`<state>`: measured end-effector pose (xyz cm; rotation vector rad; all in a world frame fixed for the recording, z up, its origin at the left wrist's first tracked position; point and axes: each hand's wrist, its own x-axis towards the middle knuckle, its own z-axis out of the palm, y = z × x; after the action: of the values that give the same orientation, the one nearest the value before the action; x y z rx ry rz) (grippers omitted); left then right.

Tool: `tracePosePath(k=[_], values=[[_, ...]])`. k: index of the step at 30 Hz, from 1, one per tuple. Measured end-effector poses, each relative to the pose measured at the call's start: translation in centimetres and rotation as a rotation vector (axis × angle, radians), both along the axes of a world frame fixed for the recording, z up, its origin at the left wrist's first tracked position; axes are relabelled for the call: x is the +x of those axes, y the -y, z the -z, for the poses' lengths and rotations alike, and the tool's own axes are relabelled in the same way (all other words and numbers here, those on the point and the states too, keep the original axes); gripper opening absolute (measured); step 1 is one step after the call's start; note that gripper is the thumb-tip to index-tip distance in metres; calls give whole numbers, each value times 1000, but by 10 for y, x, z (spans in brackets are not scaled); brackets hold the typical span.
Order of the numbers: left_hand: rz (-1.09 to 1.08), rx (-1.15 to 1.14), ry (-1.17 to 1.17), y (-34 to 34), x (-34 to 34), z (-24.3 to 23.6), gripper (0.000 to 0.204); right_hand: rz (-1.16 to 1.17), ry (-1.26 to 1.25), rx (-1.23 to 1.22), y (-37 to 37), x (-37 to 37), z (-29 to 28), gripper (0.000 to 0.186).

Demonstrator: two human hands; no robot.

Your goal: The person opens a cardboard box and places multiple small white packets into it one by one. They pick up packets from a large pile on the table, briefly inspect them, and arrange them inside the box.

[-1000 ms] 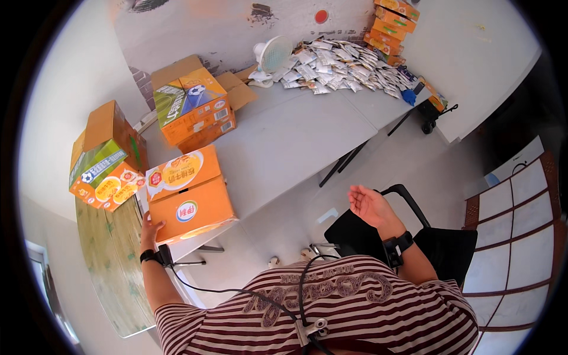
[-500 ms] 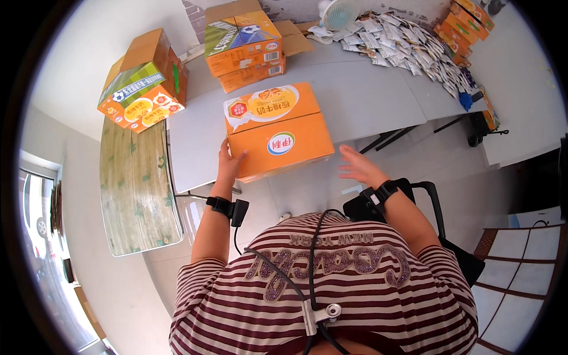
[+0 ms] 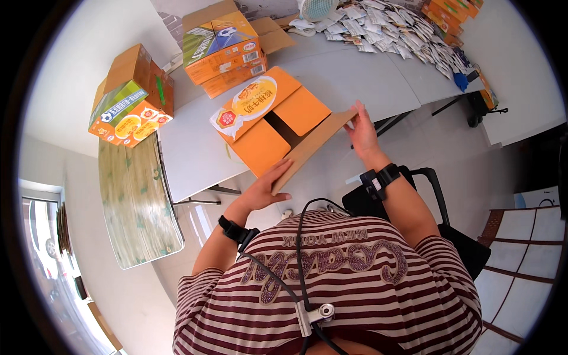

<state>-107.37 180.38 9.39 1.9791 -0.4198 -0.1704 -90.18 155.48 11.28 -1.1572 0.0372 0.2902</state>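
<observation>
An orange cardboard box [image 3: 259, 151] rests at the front edge of the grey folding table [image 3: 198, 139], its near lid flap [image 3: 312, 142] raised, showing two orange inner flaps and a dark gap between them. My left hand [image 3: 266, 186] grips the flap's near-left part, and my right hand [image 3: 363, 131] holds its far-right end. A wide lid flap with a yellow and white printed panel lies on the box's back part.
Orange cartons stand at the left [image 3: 130, 106] and back [image 3: 219, 53]. A heap of white packets [image 3: 390, 29], a fan [image 3: 316, 7] and more cartons [image 3: 447, 21] are at the back. A wood-patterned table [image 3: 133, 195] is at left, a black chair [image 3: 449, 248] at right.
The box has moved onto the table's middle-front and turned. Its near flap, flat earlier, is now lifted. My right hand, free before, has reached up to the flap; my left hand has shifted right.
</observation>
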Motion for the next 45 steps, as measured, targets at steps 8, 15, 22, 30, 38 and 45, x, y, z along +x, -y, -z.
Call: tracePosePath(k=[8,15,22,30,38,45], values=[[125,388,156,72,42,40,112,-323,662,-863,12,-42,-7,39],[165,42,50,67,76,45,79,-569,755,-1074,0,-37,76,49],[-277,636,203,20,77,63,67,-647,784,-1468,-19,-41,83,72],[-579,887,272,-35,59,8,71,-759,499,-1528,-41,-29,62,78],[-589,265,-51,-127,25,102,65,-648,572,-1498,-38,3,100,51],[-681,-597,-464,-56,5,32,73,-557,711,-993,-23,18,67,25]])
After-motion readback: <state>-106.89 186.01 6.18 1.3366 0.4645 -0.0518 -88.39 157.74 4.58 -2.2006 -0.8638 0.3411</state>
